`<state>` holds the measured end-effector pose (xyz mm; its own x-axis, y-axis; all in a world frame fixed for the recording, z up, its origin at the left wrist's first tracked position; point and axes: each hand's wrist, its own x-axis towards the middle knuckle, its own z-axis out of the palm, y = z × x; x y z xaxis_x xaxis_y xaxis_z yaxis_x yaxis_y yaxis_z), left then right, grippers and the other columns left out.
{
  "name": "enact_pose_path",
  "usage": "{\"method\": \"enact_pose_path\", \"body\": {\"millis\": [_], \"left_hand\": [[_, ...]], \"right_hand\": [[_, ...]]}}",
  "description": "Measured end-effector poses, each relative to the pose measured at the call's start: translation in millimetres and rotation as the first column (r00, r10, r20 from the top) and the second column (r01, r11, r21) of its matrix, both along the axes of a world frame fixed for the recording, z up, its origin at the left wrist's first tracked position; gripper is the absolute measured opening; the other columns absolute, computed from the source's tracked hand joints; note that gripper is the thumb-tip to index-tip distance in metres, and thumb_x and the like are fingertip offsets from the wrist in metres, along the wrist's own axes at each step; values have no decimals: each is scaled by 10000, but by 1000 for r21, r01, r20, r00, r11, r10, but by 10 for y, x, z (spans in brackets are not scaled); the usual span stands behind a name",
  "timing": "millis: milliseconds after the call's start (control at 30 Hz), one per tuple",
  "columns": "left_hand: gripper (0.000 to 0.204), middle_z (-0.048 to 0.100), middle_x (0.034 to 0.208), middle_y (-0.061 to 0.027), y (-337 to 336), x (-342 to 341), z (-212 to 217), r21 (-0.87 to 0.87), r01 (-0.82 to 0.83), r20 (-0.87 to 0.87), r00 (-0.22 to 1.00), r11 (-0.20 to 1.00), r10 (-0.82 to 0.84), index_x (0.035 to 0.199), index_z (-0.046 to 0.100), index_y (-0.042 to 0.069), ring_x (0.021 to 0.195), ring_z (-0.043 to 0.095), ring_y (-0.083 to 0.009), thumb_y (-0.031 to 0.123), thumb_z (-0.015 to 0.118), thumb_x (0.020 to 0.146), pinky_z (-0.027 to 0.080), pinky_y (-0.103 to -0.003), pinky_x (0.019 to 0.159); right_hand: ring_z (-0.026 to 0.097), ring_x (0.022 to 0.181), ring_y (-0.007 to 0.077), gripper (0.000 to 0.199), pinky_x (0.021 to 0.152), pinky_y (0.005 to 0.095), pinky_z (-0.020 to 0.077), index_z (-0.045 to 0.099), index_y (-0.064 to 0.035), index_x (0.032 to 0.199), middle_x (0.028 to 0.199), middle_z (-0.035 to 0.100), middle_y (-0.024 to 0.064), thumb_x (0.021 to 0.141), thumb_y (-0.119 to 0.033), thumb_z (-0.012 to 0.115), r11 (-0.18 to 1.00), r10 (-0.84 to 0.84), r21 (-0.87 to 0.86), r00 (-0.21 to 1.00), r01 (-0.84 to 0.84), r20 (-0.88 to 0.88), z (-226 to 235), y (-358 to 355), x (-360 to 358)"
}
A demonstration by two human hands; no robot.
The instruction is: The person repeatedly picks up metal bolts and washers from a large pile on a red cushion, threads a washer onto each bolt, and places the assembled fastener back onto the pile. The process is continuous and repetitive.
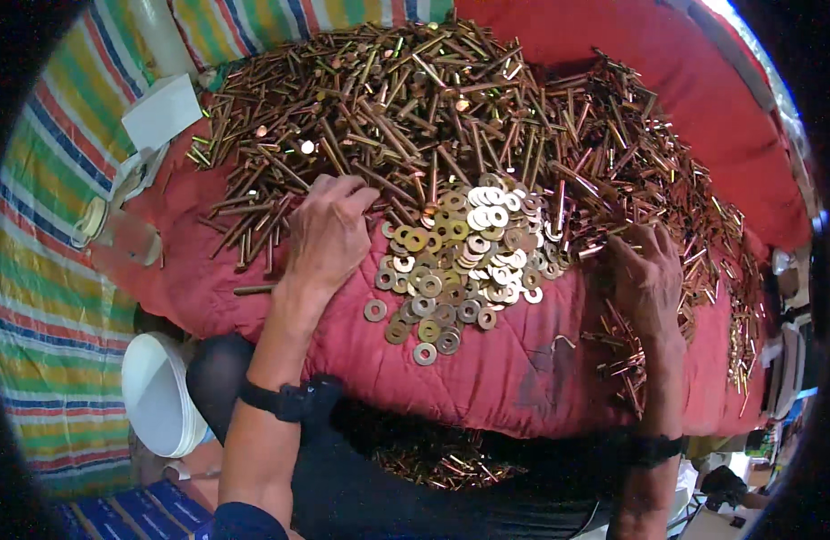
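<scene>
A large heap of long, brassy bolts [379, 108] lies across a red quilted cloth [415, 387]. In front of it is a pile of flat round washers [469, 261], gold and silver in tone. My left hand [329, 234] rests at the heap's near edge, just left of the washers. Its fingers are curled down among the bolts, and the fingertips are hidden. On the right side of the heap, my right hand [649, 274] has its fingers bent together at a bolt [591, 253] that points toward the washers. Whatever else it holds is covered by the fingers.
At the left stand a clear jar [131, 236] and a white card [161, 112]. Stacked white tubs [163, 396] sit below the cloth's left edge, by a blue box [131, 513]. More bolts [446, 470] lie low near my lap. Striped sheeting [55, 297] hangs at left.
</scene>
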<state>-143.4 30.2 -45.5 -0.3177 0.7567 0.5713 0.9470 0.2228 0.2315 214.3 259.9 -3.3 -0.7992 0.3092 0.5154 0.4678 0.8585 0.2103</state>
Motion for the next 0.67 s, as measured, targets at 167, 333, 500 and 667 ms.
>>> {"method": "enact_pose_path", "body": {"millis": [167,333,500,667], "left_hand": [[319,737,1131,-129,-73,-56,-141,27,61,-38,997,998,-59,1081,750,9,1095,672,-342,-63,600,809,571,-427,930],[265,745,1094,-135,-24,-163,-114,4,67,-54,996,998,-67,1070,742,7,1061,674,-338,-47,637,833,561,-431,936],[258,754,1068,-142,-48,116,162,131,54,-88,995,990,-42,1124,736,0,1016,696,-341,-6,735,866,553,-419,968],[248,769,1127,-125,-175,543,449,323,51,792,531,945,-300,1226,743,99,1063,713,-315,85,742,978,515,-459,1062]], "right_hand": [[644,1116,359,307,947,462,520,729,-50,1121,1197,698,132,814,-47,730,996,78,-24,987,-82,-143,104,-138,-100],[638,909,336,239,836,412,515,649,15,1086,1029,667,196,929,-155,590,523,-222,-826,902,-209,-369,113,-751,-202],[692,762,360,229,688,447,564,674,-17,1030,950,687,167,905,-199,735,572,63,-790,973,-219,-223,-199,-1281,-461],[744,804,353,394,637,456,611,666,-71,1239,1081,715,171,912,-255,786,767,226,-595,969,-241,-102,-419,-1238,-556]]}}
